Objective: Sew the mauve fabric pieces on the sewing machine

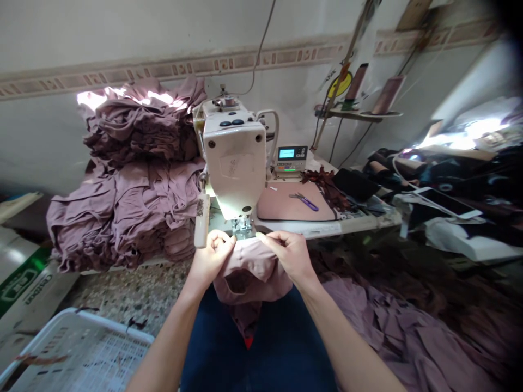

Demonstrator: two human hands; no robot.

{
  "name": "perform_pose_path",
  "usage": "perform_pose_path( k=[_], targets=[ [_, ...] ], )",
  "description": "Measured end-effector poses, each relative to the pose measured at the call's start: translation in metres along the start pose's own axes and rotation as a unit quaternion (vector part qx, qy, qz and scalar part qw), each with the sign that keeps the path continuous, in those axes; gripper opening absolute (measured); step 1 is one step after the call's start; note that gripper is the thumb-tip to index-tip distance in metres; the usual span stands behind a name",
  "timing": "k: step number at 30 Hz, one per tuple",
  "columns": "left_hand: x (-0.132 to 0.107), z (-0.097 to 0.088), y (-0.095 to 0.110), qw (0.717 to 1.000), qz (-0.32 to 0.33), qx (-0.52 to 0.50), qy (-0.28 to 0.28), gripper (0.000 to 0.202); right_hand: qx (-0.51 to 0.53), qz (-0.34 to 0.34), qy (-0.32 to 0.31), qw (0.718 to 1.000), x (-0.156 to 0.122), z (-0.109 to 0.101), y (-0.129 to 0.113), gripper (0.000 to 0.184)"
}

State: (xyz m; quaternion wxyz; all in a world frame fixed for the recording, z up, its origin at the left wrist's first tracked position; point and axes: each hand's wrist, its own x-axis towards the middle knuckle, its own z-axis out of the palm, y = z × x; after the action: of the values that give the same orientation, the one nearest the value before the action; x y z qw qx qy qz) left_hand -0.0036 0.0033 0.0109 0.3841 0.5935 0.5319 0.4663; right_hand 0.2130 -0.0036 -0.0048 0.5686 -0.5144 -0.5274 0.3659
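Head view: left grip [212,255], right grip [292,253] pinch cloth [250,262] at the surface's [357,222] front edge; garments [151,190] at left end; wall [134,32] behind.

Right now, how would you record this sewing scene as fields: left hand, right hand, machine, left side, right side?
Left hand: pinches mauve cloth, left of presser foot
Right hand: pinches the same cloth, right of it
Machine: white, just beyond both hands
Left side: stacked mauve garments
Right side: lit control panel; purple-handled scissors on brown pad
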Motion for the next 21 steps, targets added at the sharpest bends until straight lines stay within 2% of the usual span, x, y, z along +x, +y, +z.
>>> perform_pose_path(
  k=[5,10,15,18,21],
  targets=[
    [0.012,0.006,-0.001,0.998,-0.005,-0.066,0.002,0.036,0.006,0.002,0.012,1.000,0.010,0.001,0.006,0.038],
    [0.025,0.012,0.001,0.991,-0.010,-0.129,-0.027,0.041,-0.001,-0.006,0.020,1.000,0.020,0.001,0.005,0.037],
    [0.027,0.013,-0.003,0.989,-0.030,-0.138,-0.031,0.043,0.005,-0.007,0.024,1.000,0.019,-0.005,0.013,0.035],
    [0.015,0.002,-0.007,0.998,-0.009,-0.067,0.002,0.035,0.012,0.015,0.013,1.000,0.004,-0.019,0.028,0.037],
    [-0.007,-0.026,-0.005,0.995,0.048,0.075,0.055,0.028,0.027,0.103,-0.078,0.991,-0.021,-0.041,0.048,0.049]
  ],
)
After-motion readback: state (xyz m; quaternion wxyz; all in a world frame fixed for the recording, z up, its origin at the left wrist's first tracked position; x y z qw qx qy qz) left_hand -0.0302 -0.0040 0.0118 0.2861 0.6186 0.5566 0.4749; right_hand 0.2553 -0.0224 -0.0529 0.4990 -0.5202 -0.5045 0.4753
